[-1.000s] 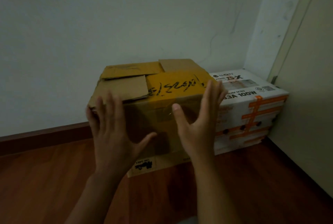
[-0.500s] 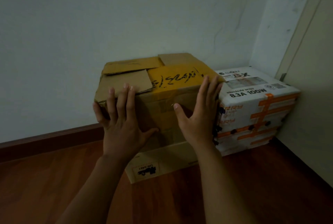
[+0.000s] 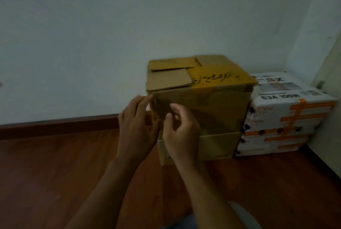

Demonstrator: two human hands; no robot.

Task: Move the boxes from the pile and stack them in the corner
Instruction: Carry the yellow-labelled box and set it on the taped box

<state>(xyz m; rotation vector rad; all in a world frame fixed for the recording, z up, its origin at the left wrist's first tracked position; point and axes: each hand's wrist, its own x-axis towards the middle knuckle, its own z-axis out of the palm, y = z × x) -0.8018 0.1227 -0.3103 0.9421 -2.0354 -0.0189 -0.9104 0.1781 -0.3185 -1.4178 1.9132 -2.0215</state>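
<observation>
A brown cardboard box (image 3: 212, 99) with yellow tape and black scribble on its lid stands on the floor against the wall. A lower cardboard piece (image 3: 217, 145) shows beneath its front. Right of it, in the corner, sits a white box with orange stripes (image 3: 287, 116). My left hand (image 3: 136, 127) rests at the brown box's front left edge, fingertips touching the corner, holding nothing. In front of the box's front face hovers my right hand (image 3: 180, 132), fingers loosely curled and empty.
A white wall (image 3: 110, 44) rises behind the boxes, with a dark wooden baseboard (image 3: 59, 123). Reddish wood floor (image 3: 55, 173) spreads to the left and front. A door or panel (image 3: 330, 85) closes off the right side.
Both hands have come off the box's front face and drawn back toward its left side. The view has shifted left, so the boxes now sit further right.
</observation>
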